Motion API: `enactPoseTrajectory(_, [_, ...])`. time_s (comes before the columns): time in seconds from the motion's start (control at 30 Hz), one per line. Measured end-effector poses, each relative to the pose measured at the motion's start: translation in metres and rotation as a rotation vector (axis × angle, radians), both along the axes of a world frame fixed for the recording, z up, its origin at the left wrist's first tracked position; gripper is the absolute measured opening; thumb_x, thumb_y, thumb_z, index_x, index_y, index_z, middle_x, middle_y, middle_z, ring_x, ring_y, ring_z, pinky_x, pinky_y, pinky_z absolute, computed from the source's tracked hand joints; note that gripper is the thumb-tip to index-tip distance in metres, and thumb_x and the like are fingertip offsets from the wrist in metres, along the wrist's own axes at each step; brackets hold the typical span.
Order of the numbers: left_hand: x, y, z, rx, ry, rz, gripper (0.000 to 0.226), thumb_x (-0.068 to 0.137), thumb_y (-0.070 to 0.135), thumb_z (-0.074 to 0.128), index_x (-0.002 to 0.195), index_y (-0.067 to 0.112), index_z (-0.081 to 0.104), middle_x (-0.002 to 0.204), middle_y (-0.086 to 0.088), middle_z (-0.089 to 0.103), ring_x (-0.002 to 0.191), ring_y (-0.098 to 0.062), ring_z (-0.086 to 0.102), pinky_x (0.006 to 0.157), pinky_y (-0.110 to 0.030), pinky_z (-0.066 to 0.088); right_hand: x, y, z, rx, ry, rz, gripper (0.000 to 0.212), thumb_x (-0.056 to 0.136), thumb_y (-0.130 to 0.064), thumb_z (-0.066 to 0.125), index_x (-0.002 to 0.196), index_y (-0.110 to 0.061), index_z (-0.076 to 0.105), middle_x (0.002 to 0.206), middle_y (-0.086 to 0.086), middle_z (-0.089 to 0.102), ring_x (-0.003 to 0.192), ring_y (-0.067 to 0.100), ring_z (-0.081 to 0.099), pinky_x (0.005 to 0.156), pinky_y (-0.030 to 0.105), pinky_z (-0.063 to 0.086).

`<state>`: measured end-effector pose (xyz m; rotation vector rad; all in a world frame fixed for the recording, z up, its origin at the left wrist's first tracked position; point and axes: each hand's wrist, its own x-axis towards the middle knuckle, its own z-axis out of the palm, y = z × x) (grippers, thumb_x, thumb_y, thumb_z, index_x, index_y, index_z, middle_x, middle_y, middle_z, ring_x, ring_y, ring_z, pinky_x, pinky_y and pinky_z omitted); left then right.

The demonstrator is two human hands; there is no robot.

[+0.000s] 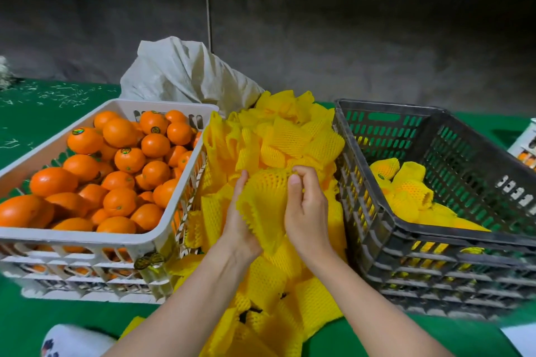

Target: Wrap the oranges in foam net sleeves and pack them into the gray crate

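Note:
Both my hands hold one yellow foam net sleeve [265, 200] above a loose pile of sleeves [278, 136] lying between two crates. My left hand [239, 217] grips the sleeve's left edge. My right hand [306, 206] pinches its upper right edge with thumb and fingers. An orange seems to sit inside the sleeve's upper part, though I cannot tell for sure. The white crate [87, 236] at left is heaped with bare oranges [121, 159]. The gray crate [429, 238] at right holds several sleeved oranges [406, 188] in its left part.
Everything stands on a green surface [34, 124]. A crumpled white sack [179, 72] sits behind the sleeve pile. A white shoe [72, 339] shows at the bottom left. Part of a carton [526, 148] peeks in at the right edge. A dark wall lies behind.

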<state>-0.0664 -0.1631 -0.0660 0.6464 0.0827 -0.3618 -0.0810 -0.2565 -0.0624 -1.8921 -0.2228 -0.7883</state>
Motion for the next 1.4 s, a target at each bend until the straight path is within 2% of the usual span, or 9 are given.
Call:
enactPoseTrajectory(0.1, [0.003,0.004,0.009,0.088,0.065,0.039,0.050,0.089,0.051,0.049,0.109,0.009,0.067,0.099,-0.014,0.071,0.090,-0.025,0.067,0.082,-0.039,0.051,0.013,-0.012,0.007,0.196,0.136,0.106,0.019,0.099,-0.011,0.040,0.083,-0.019,0.049,0.070,-0.006,0.043,0.061,0.000,0.038,0.058,0.022,0.033])
enactPoseTrajectory(0.3, [0.003,0.005,0.015,0.030,0.140,-0.026,0.050,0.083,0.049,0.058,0.088,0.002,0.074,0.091,-0.017,0.072,0.076,-0.028,0.071,0.073,-0.041,0.050,0.022,-0.013,-0.003,0.286,0.295,0.215,0.027,0.098,-0.010,0.041,0.075,-0.019,0.051,0.073,-0.004,0.052,0.072,0.009,0.046,0.067,0.031,0.037])
enactPoseTrajectory(0.47, [0.006,0.006,0.016,0.156,0.183,0.141,0.034,0.088,0.045,0.058,0.106,0.017,0.065,0.090,-0.013,0.072,0.086,-0.029,0.065,0.069,-0.039,0.051,0.021,-0.013,0.001,0.530,0.618,0.322,0.046,0.098,-0.029,0.041,0.065,-0.021,0.072,0.073,-0.004,0.070,0.068,0.011,0.066,0.058,0.021,0.053])
enactPoseTrajectory(0.63, [0.008,0.000,0.016,0.353,0.062,0.320,0.017,0.090,0.041,0.058,0.078,0.029,0.060,0.063,0.006,0.071,0.076,-0.018,0.065,0.070,-0.034,0.051,0.016,0.000,0.002,0.576,0.756,0.239,0.049,0.096,-0.052,0.031,0.089,-0.024,0.070,0.098,0.009,0.071,0.096,0.027,0.065,0.083,0.035,0.051])
enactPoseTrajectory(0.77, [0.008,0.002,0.006,0.725,-0.258,0.536,0.042,0.097,0.037,0.049,0.061,0.014,0.047,0.060,-0.011,0.050,0.059,-0.020,0.048,0.061,-0.034,0.036,0.014,0.005,0.004,0.640,0.648,0.155,0.068,0.094,-0.053,0.033,0.040,-0.024,0.062,0.045,-0.007,0.059,0.058,0.015,0.055,0.066,0.033,0.044])
enactPoseTrajectory(0.9, [0.009,0.010,0.006,1.115,-0.541,0.631,0.054,0.096,0.036,0.050,0.051,0.016,0.030,0.047,0.002,0.024,0.048,-0.013,0.022,0.053,-0.041,0.017,0.006,0.001,0.004,0.833,0.798,0.303,0.042,0.097,-0.047,0.030,0.084,-0.024,0.063,0.057,-0.007,0.066,0.055,0.015,0.061,0.051,0.020,0.049])
enactPoseTrajectory(1.0, [0.009,0.011,0.009,0.991,-0.485,0.591,0.060,0.092,0.036,0.057,0.042,0.024,0.026,0.041,0.009,0.021,0.043,-0.007,0.018,0.055,-0.033,0.024,0.003,0.002,0.005,1.011,0.785,0.324,0.027,0.101,-0.026,0.032,0.111,-0.015,0.054,0.071,-0.004,0.067,0.055,0.012,0.060,0.045,0.014,0.048])
enactPoseTrajectory(1.13, [0.011,0.012,0.008,0.791,-0.338,0.546,0.048,0.089,0.023,0.064,0.050,0.011,0.037,0.051,-0.005,0.028,0.052,-0.016,0.025,0.064,-0.034,0.031,0.009,0.007,0.004,1.096,0.704,0.319,0.025,0.100,-0.022,0.036,0.087,-0.014,0.057,0.075,0.001,0.063,0.071,0.015,0.059,0.073,0.031,0.051])
enactPoseTrajectory(1.4, [0.016,0.007,0.007,0.704,-0.278,0.401,0.038,0.092,0.029,0.054,0.076,-0.004,0.060,0.078,-0.020,0.052,0.076,-0.028,0.043,0.066,-0.037,0.035,0.010,0.004,0.001,1.096,0.643,0.409,0.041,0.097,-0.022,0.039,0.066,-0.020,0.066,0.053,-0.004,0.063,0.056,0.010,0.059,0.057,0.023,0.047])
